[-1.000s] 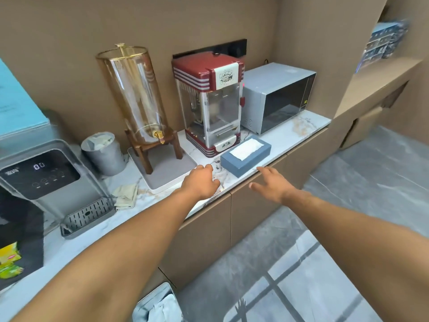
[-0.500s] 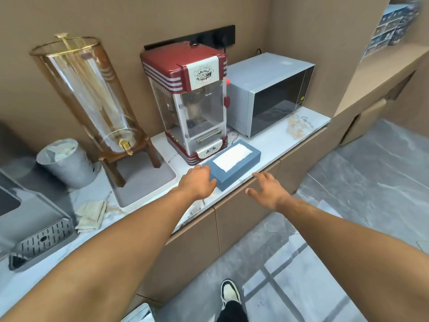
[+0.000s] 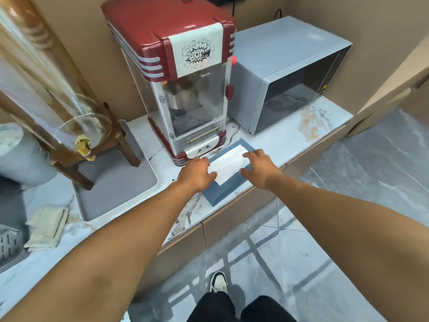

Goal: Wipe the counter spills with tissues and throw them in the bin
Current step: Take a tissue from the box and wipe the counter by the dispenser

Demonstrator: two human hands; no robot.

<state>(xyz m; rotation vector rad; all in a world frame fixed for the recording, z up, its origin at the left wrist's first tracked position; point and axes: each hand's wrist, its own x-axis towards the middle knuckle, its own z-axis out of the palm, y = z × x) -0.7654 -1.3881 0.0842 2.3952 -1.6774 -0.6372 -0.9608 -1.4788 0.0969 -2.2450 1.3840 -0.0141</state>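
A grey-blue tissue box (image 3: 224,194) lies on the marble counter (image 3: 278,145) in front of the popcorn machine, with a white tissue (image 3: 228,165) showing in its top slot. My left hand (image 3: 197,174) rests on the box's left end, fingers loosely curled. My right hand (image 3: 257,167) lies spread over the right side, fingertips at the tissue's edge. Neither hand has lifted a tissue. Brownish spill stains (image 3: 311,120) mark the counter before the microwave, and more streaks (image 3: 190,217) run near the front edge. A small grey bin (image 3: 21,163) with crumpled paper stands at the far left, blurred.
Behind the box stand a red popcorn machine (image 3: 185,89) and a grey microwave (image 3: 290,73). A glass drink dispenser (image 3: 53,94) on a wooden stand sits on a grey tray (image 3: 116,189). A folded cream cloth (image 3: 46,226) lies at the left. My shoe (image 3: 218,283) is on the tiled floor.
I have stepped closer and the view has tilted down. Both hands moved forward from the counter's front edge onto the tissue box.
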